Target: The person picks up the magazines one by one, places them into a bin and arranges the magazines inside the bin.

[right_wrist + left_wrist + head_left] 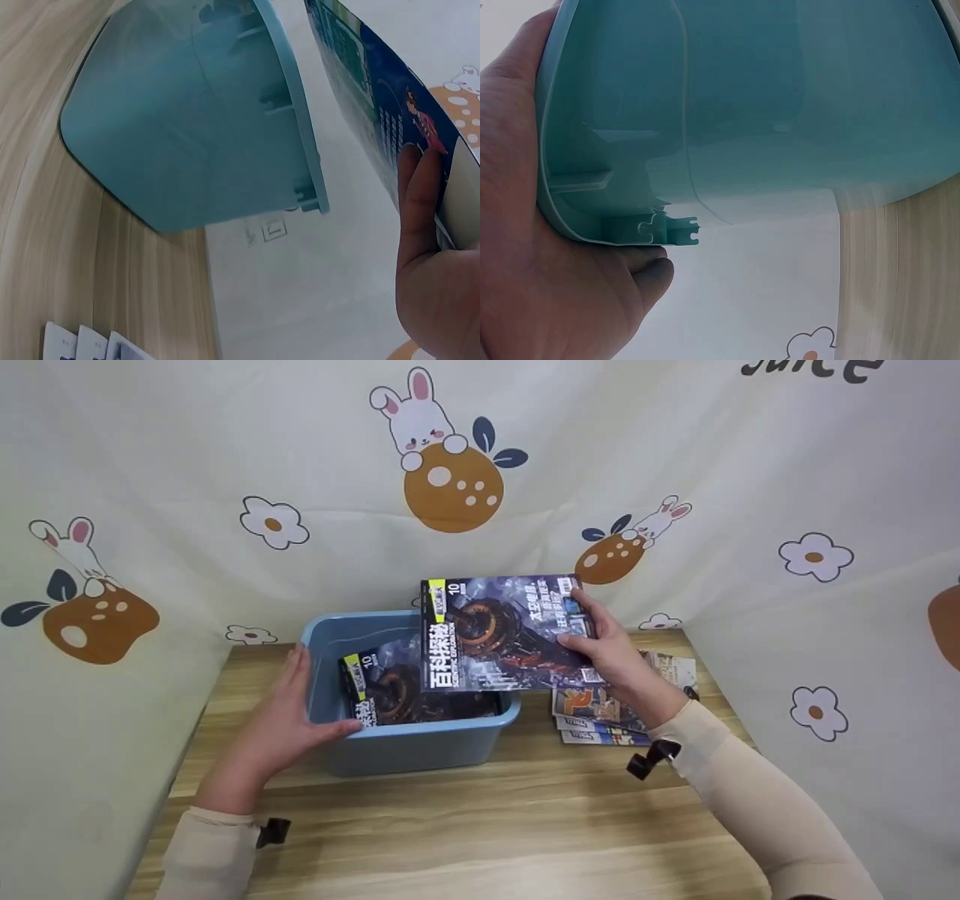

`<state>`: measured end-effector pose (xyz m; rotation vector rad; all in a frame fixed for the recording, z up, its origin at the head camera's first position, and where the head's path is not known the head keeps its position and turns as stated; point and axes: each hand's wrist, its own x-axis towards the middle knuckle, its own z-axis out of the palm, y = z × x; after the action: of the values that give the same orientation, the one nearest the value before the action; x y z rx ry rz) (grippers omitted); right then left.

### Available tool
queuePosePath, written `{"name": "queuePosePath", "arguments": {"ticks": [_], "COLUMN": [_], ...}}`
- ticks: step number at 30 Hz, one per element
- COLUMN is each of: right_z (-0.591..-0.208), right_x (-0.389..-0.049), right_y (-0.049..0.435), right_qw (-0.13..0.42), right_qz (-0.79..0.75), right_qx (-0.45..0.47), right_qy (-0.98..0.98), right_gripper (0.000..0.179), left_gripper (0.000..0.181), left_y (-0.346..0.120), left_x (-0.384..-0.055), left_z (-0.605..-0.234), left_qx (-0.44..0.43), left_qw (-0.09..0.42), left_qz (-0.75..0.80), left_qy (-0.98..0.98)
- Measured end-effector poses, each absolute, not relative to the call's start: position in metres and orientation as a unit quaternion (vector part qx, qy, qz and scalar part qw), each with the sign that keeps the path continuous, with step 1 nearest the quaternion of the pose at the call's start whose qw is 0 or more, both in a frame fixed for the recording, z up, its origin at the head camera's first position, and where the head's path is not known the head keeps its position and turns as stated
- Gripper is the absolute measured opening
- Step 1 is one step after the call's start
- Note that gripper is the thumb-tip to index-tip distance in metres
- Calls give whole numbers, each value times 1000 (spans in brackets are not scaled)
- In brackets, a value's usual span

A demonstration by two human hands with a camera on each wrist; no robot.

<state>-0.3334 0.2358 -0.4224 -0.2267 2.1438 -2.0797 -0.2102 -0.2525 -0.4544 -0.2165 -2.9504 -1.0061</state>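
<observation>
My right hand [611, 649] grips a dark-covered magazine [495, 637] by its right side, thumb on the front cover and fingers beneath. The magazine hangs over the right part of a blue plastic bin [420, 750], above its rim. In the right wrist view, fingers [420, 202] press against the magazine's blue back cover [409, 105]. Inside the bin lies another magazine [397, 686] with the same dark cover, partly hidden by the held one. My left hand [281, 724] holds the bin's left rim, with the thumb along the front edge, and the left wrist view shows the palm against the rim [544, 150].
Several magazines [600, 724] lie in a fanned stack on the wooden table [480, 825], right of the bin and partly under my right forearm. A pale curtain [337, 562] with rabbit and flower prints hangs behind the table and along both sides.
</observation>
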Motion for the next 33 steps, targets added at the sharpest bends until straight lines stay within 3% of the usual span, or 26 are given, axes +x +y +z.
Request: {"name": "queuePosePath", "arguments": {"ticks": [33], "right_z": [-424], "right_x": [-315], "right_y": [133], "right_qw": [73], "right_qz": [-709], "right_qx": [-105], "right_qy": [694], "right_gripper": [96], "left_gripper": [154], "left_y": [-252], "left_x": [-211], "left_z": [-455], "left_qx": [-60], "left_qw": [6], "left_qz": [-318], "left_qy": [-946]}}
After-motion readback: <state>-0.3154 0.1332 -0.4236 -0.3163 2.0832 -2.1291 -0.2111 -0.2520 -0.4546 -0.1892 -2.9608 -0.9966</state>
